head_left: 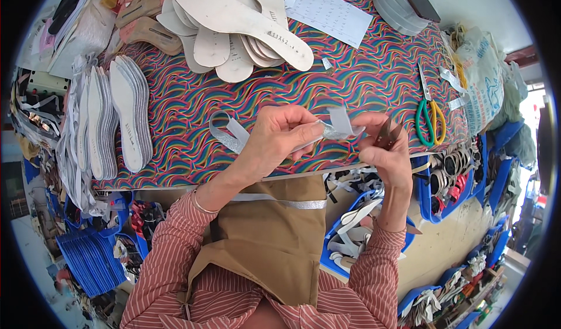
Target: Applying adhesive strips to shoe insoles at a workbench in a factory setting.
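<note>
My left hand (274, 139) pinches a silvery glitter strap (336, 127) above the front of the patterned table, with a pale translucent piece standing up from the strap. My right hand (383, 153) grips dark metal snips (388, 131) beside the strap's right end, fingers curled round them. A looped length of similar strap (223, 133) hangs left of my left hand. Another silvery band (304, 204) lies across the brown apron. Scissors with green and yellow handles (432, 124) lie to the right of my right hand.
Insole stacks (125, 112) sit at left beside hanging straps. Pale sole shapes (228, 25) and a printed sheet (327, 13) lie at the back, near a clear tub (400, 10). Blue bins (450, 197) of straps stand below the table's edge (163, 184); plastic bags lie at right.
</note>
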A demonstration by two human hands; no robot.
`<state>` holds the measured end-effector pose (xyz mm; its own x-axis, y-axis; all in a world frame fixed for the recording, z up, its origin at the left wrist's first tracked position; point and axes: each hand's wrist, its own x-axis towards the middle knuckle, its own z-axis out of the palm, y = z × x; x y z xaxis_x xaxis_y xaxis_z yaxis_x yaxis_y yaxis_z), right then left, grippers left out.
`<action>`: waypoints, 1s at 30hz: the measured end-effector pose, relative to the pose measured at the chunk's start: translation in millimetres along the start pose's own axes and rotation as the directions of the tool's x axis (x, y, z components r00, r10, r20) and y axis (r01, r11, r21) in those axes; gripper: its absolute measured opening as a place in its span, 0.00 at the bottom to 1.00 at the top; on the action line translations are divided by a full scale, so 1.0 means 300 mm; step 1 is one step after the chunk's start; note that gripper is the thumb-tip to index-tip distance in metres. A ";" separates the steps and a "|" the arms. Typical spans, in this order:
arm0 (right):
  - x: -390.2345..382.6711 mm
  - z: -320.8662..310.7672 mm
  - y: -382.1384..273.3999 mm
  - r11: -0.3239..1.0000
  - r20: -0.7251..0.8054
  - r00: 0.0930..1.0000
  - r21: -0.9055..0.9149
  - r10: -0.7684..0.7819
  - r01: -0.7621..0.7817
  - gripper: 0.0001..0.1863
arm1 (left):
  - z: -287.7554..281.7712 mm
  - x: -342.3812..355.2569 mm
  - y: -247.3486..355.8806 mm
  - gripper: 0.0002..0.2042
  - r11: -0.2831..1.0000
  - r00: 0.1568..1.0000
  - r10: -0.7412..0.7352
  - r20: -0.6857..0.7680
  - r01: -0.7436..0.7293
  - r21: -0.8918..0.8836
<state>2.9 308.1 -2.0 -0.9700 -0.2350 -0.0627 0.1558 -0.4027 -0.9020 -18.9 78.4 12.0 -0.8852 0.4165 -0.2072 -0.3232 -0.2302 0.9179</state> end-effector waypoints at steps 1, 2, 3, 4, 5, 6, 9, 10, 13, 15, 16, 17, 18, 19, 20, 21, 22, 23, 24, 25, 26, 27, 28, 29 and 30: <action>-0.003 -0.009 0.000 1.000 -0.012 1.000 -0.003 0.028 -0.028 0.22 | 0.000 -0.002 0.000 0.05 1.000 1.000 -0.006 -0.007 0.006 0.019; -0.004 -0.013 0.000 0.998 -0.026 0.998 -0.006 0.056 -0.056 0.23 | 0.001 -0.005 0.000 0.05 0.999 1.000 -0.013 -0.012 0.013 0.037; -0.001 -0.007 0.002 0.998 -0.025 0.998 -0.005 0.056 -0.057 0.23 | 0.001 -0.007 -0.003 0.05 0.999 1.000 -0.013 -0.013 0.014 0.038; 0.007 0.007 0.003 0.995 -0.032 0.999 -0.094 0.026 -0.029 0.24 | 0.001 -0.010 -0.009 0.05 0.999 1.000 0.006 -0.022 -0.005 0.052; 0.017 0.025 0.003 0.983 -0.036 0.999 -0.182 -0.004 -0.002 0.24 | 0.001 -0.013 -0.015 0.05 0.998 0.999 0.025 -0.030 -0.023 0.067; 0.025 0.041 0.002 0.963 -0.037 0.999 -0.268 -0.035 0.024 0.24 | 0.000 -0.015 -0.020 0.05 0.996 0.998 0.044 -0.038 -0.041 0.081; 0.014 0.058 -0.016 0.937 -0.043 0.996 -0.343 -0.084 0.064 0.23 | 0.000 -0.018 -0.016 0.04 0.996 0.996 0.062 -0.070 -0.057 0.075; 0.002 0.063 -0.023 0.940 -0.052 0.993 -0.333 -0.102 0.079 0.21 | 0.000 -0.019 -0.011 0.04 0.997 0.994 0.060 -0.096 -0.055 0.056; -0.008 0.070 -0.022 0.943 -0.067 0.988 -0.314 -0.137 0.109 0.18 | 0.001 -0.020 -0.006 0.04 0.998 0.988 0.055 -0.147 -0.054 0.015; -0.001 0.079 0.041 0.881 -0.112 0.949 -0.415 -0.296 0.225 0.15 | 0.002 -0.018 -0.015 0.04 0.998 0.990 0.062 -0.124 -0.059 0.025; 0.003 0.089 0.075 0.841 -0.129 0.919 -0.464 -0.373 0.277 0.13 | 0.001 -0.019 -0.019 0.04 0.998 0.991 0.064 -0.114 -0.061 0.032; 0.006 0.104 0.096 0.796 -0.140 0.883 -0.512 -0.448 0.323 0.11 | 0.001 -0.021 -0.022 0.04 0.997 0.992 0.066 -0.103 -0.062 0.040; 0.012 0.132 0.097 0.852 -0.288 0.854 -0.440 -0.434 0.284 0.07 | -0.001 -0.024 -0.020 0.04 0.997 0.993 0.065 -0.102 -0.061 0.041; 0.016 0.152 0.092 0.899 -0.428 0.810 -0.357 -0.400 0.255 0.04 | -0.003 -0.029 -0.017 0.04 0.998 0.996 0.043 -0.084 -0.038 0.055; 0.022 0.139 0.083 0.899 -0.429 0.810 -0.357 -0.400 0.255 0.04 | -0.006 -0.037 -0.014 0.04 0.997 0.998 0.021 -0.066 -0.017 0.070; 0.033 0.109 0.068 0.933 -0.534 0.767 -0.251 -0.357 0.259 0.02 | -0.008 -0.045 -0.011 0.04 0.996 0.999 -0.001 -0.049 0.005 0.084; 0.045 0.085 0.053 0.952 -0.628 0.718 -0.144 -0.300 0.272 0.04 | -0.010 -0.052 -0.010 0.04 0.995 0.999 -0.022 -0.032 0.025 0.097; 0.054 0.069 0.040 0.951 -0.629 0.716 -0.148 -0.302 0.271 0.04 | -0.007 -0.056 -0.013 0.04 0.995 0.999 -0.022 -0.029 0.025 0.093; 0.064 0.056 0.024 0.946 -0.637 0.702 -0.172 -0.318 0.273 0.05 | -0.004 -0.062 -0.017 0.04 0.995 1.000 -0.016 0.017 0.014 0.102; 0.069 0.039 0.015 0.943 -0.644 0.690 -0.183 -0.330 0.279 0.06 | 0.004 -0.072 -0.024 0.04 0.993 0.998 -0.013 0.057 0.006 0.121; 0.073 0.027 0.010 0.939 -0.651 0.678 -0.195 -0.341 0.285 0.07 | 0.011 -0.079 -0.030 0.04 0.990 0.995 -0.010 0.097 -0.003 0.140; 0.075 0.018 0.009 0.934 -0.658 0.666 -0.207 -0.352 0.290 0.08 | 0.016 -0.083 -0.034 0.04 0.987 0.990 -0.009 0.137 -0.013 0.158; 0.079 0.018 0.010 0.934 -0.658 0.664 -0.212 -0.354 0.288 0.08 | 0.012 -0.082 -0.032 0.04 0.988 0.990 -0.009 0.140 -0.013 0.154; 0.083 0.015 0.014 0.941 -0.650 0.682 -0.195 -0.335 0.277 0.09 | 0.007 -0.082 -0.028 0.04 0.993 0.989 -0.041 0.145 0.023 0.119; 0.085 0.011 0.020 0.947 -0.641 0.699 -0.177 -0.317 0.267 0.09 | 0.001 -0.081 -0.022 0.04 0.995 0.986 -0.072 0.151 0.059 0.086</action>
<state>-20.3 296.8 -7.7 -0.8471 0.5304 -0.0321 -0.1440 -0.2873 -0.9470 4.9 70.1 11.0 -0.7990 0.5599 -0.2193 -0.3452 -0.1286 0.9297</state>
